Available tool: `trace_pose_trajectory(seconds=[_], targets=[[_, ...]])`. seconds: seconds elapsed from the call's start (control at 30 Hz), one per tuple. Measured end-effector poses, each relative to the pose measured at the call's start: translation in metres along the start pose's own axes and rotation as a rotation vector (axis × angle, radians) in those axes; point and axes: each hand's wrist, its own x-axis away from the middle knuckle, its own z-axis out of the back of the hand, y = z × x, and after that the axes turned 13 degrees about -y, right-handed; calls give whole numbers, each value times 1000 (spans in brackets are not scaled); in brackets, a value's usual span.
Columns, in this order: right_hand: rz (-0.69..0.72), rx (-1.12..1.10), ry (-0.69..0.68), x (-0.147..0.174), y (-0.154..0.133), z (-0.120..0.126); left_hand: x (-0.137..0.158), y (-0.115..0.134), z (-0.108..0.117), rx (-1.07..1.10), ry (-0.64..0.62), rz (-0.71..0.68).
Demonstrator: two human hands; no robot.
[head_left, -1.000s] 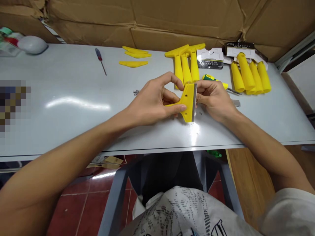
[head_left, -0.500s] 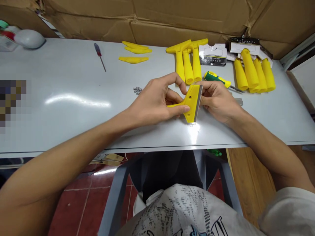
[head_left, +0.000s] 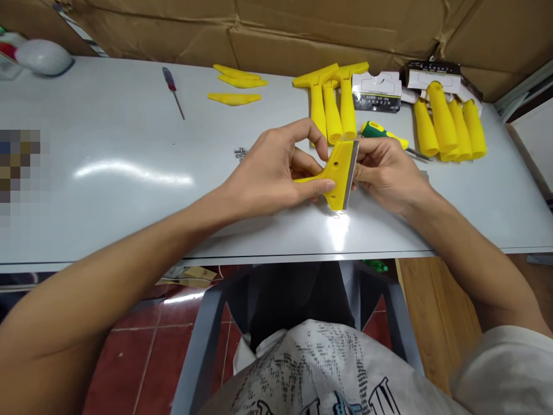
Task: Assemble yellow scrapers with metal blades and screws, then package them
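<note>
My left hand (head_left: 276, 170) is closed around the neck of a yellow scraper (head_left: 339, 170), its thumb lying on the flat head below a screw hole. Along the right edge of that head runs a grey metal blade (head_left: 351, 176). The fingers of my right hand (head_left: 386, 173) are pinched at the blade from the right; their tips are partly hidden behind it. Small metal screws (head_left: 240, 154) lie just beyond my left wrist. A green and yellow screwdriver (head_left: 382, 134) rests behind my right hand.
Yellow scraper bodies (head_left: 317, 104) lie at the back, beside a packaging card (head_left: 377, 92) and several yellow handles (head_left: 441, 124). Loose yellow strips (head_left: 235, 99) and a small screwdriver (head_left: 173, 92) are farther left. A white rounded object (head_left: 44, 57) sits at the far left. Cardboard (head_left: 276, 34) lines the back.
The view has shifted slightly, so the table items appear higher. Both hands keep their hold at the scraper, which has tilted a little; the right fingers have moved slightly along the blade.
</note>
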Motion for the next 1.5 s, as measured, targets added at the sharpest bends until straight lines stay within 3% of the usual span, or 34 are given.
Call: trace_pose_trajectory(seconds=[0.27, 0.57, 0.87, 0.97, 1.03, 1.13, 1.2, 1.33, 1.5], targets=[[60, 60, 84, 1, -10, -3, -1, 2, -1, 2, 10, -2], [-83, -61, 18, 11, -25, -5, 1, 8, 0, -37, 83, 32], [-64, -36, -17, 16, -40, -10, -1, 7, 4, -57, 154, -71], [-32, 123, 122, 16, -37, 5, -3, 4, 11, -43, 139, -91], [7, 383, 190, 17, -35, 22, -5, 0, 17, -9, 124, -96], [-1, 794, 88, 18, -31, 47, -7, -4, 25, 26, 126, -83], [-17, 943, -13, 18, -26, 57, -8, -5, 27, 48, 138, -75], [-77, 1091, -74, 15, -12, 61, -7, -2, 23, 115, 131, -25], [-42, 1097, -7, 13, -7, 61, -6, 2, 17, 197, 89, 8]])
